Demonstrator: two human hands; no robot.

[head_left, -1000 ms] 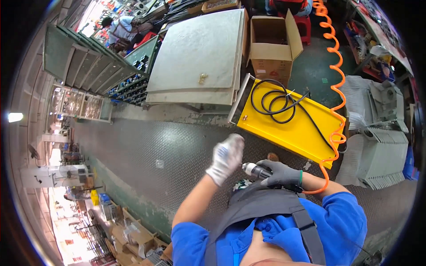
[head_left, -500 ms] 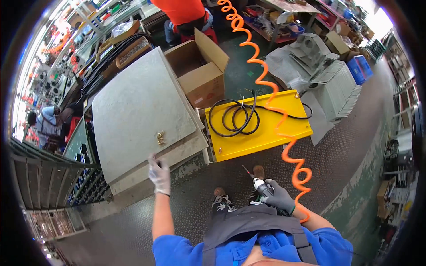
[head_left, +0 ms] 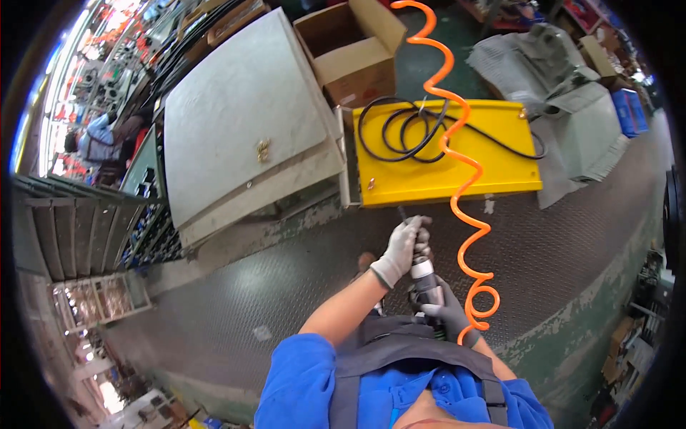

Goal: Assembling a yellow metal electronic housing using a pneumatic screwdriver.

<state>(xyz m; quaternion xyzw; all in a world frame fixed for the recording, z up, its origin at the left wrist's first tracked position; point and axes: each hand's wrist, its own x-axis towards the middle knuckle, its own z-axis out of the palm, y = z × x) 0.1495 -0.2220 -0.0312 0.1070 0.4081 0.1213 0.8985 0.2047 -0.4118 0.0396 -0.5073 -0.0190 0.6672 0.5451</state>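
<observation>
My right hand, in a dark grey glove, grips the body of a pneumatic screwdriver in front of my waist. Its bit end points away from me. My left hand, in a pale glove, is closed around the front end of the tool; whether a screw is also in those fingers is hidden. Beyond the hands lies a yellow metal panel with a coiled black cable on it. To the left, a small pile of brass-coloured screws rests on a grey board.
An orange coiled air hose hangs down to the tool, crossing in front of the panel. Behind stand an open cardboard box and, to the right, grey metal parts beside a blue bin. A dark rack stands left.
My left hand has moved right from beside the grey board to the screwdriver's front end and closed there. The screwdriver now points straighter ahead. The whole view has shifted.
</observation>
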